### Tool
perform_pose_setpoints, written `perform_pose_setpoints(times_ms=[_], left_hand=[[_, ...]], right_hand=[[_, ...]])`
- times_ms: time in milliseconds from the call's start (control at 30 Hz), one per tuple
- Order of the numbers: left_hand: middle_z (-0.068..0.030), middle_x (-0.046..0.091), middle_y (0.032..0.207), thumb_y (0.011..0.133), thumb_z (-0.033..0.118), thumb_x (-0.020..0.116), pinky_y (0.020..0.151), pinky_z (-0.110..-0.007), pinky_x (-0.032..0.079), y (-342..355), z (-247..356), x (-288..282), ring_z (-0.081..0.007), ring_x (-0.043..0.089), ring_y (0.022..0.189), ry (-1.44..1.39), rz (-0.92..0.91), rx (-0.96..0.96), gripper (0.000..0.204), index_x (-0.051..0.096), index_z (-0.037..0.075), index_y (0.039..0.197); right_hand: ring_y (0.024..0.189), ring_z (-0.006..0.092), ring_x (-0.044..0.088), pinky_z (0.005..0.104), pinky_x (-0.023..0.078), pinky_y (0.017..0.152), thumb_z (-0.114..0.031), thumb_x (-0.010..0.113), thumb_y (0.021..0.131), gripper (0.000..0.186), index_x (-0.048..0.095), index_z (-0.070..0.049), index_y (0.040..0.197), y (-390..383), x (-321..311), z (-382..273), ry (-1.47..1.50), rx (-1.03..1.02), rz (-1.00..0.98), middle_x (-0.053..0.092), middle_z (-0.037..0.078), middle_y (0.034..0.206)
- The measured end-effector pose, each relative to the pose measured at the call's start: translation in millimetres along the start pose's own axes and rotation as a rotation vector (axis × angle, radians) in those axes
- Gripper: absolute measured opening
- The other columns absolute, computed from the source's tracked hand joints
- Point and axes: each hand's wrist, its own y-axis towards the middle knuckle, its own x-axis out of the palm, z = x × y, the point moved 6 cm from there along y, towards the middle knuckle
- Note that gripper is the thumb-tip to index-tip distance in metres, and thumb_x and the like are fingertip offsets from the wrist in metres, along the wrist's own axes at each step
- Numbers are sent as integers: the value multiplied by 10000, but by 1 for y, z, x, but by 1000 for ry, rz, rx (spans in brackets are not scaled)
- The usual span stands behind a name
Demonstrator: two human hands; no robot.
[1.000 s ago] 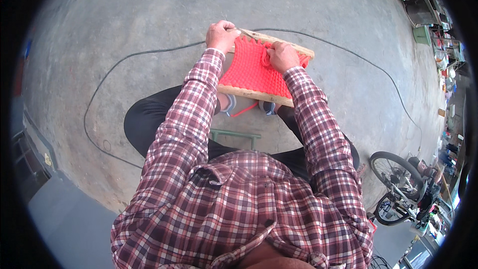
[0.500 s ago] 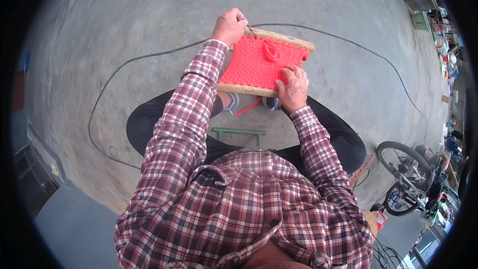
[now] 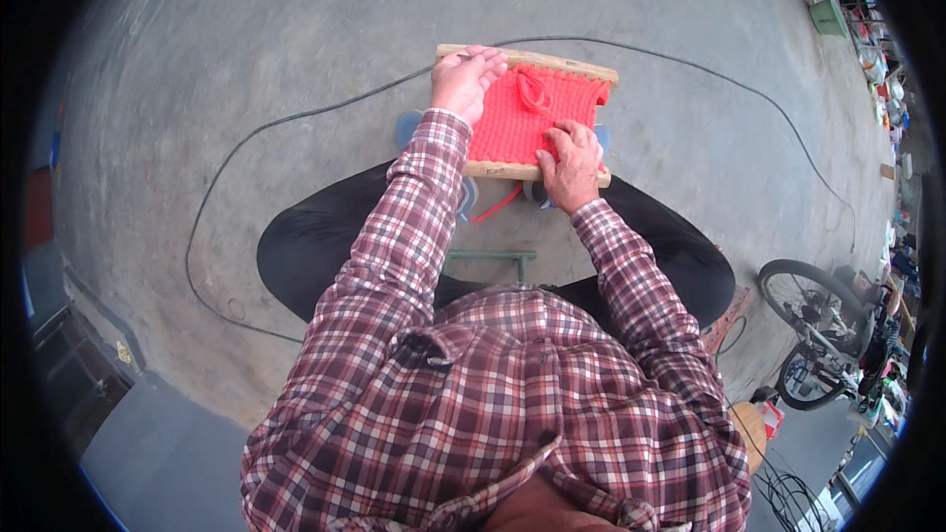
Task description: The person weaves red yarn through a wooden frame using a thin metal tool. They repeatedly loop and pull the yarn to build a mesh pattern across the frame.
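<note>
In front of me is a small wooden frame with two rails, and red cord is woven tightly between them like a stool seat (image 3: 507, 128). A loose red loop (image 3: 533, 92) lies on top of the weave near the far rail (image 3: 572, 65). My left hand (image 3: 469, 85) is over the far left corner with its fingers curled, pinching a thin dark tool that they mostly hide. At the near right corner, my right hand (image 3: 574, 166) grips the seat's edge, fingers on the weave by the near rail (image 3: 506, 170).
A red cord end (image 3: 500, 205) hangs below the near rail, between my feet. Under me stands a green metal bar (image 3: 488, 256). A black cable (image 3: 212, 192) curves across the concrete floor around me. To the right are a bicycle (image 3: 813, 330) and a row of clutter.
My left hand has turned palm-up and moved slightly right and down, pulling the thin tool off the weave's far edge. The frame now sits more level; my right hand stays on it.
</note>
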Motion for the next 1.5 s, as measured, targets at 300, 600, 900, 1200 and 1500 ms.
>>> perform_pose_setpoints(times_ms=[300, 600, 900, 1200, 1500], left_hand=[[-127, 617, 815, 922, 104, 435, 470, -279, 507, 16, 27, -13, -177, 610, 605, 442, 88, 139, 188, 547, -46, 943], [-91, 637, 743, 872, 187, 548, 583, -298, 452, 27, 62, -16, -134, 562, 614, 649, 131, 310, 199, 618, 14, 802], [-60, 562, 723, 920, 260, 459, 573, -303, 440, 16, 25, -5, -149, 538, 605, 464, 39, 182, 276, 566, 10, 969], [47, 292, 545, 975, 244, 401, 348, -246, 237, 23, 130, -29, -67, 282, 404, 334, 222, 321, 275, 522, 2, 925], [-71, 600, 697, 880, 284, 575, 555, -344, 449, 16, 118, -11, -187, 571, 629, 1498, -41, 410, 292, 655, 4, 858]], right_hand=[[1086, 336, 464, 445, 352, 913, -170, 681, 720, 327, 597, -59, 1016, -1, 4, 4, 26, 9, -7, 531, 138, 1106], [1108, 313, 470, 430, 353, 930, -192, 693, 729, 316, 618, -66, 1009, 1, 5, 5, 9, 41, -5, 544, 107, 1130], [1105, 327, 456, 447, 344, 930, -196, 673, 737, 317, 605, -72, 1021, 0, 11, 10, 10, 27, -4, 528, 126, 1131], [1098, 303, 477, 429, 354, 929, -203, 691, 733, 308, 623, -68, 1002, -1, 17, 16, 3, 62, -1, 547, 103, 1125], [1106, 311, 460, 441, 355, 923, -208, 681, 734, 304, 613, -84, 1004, 1, 21, 17, 11, 71, -14, 531, 106, 1120]])
